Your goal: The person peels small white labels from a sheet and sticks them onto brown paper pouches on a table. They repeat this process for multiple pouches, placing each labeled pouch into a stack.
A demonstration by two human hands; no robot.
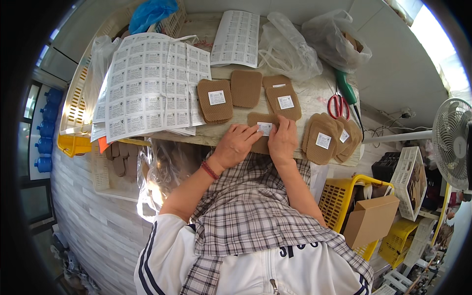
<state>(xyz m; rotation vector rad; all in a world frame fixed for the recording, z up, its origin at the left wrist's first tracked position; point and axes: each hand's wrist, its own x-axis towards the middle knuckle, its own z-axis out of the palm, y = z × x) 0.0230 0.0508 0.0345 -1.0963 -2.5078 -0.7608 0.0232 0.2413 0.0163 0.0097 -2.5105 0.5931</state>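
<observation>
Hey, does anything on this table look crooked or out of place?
Mostly tidy. The label sheets hang over the table's front edge, and the labelled pads at right lie fanned askew.

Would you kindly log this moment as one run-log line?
left hand: pressing white label | right hand: pressing same label | tan pad: beneath both hands | label sheets: left | scissors: right
</observation>
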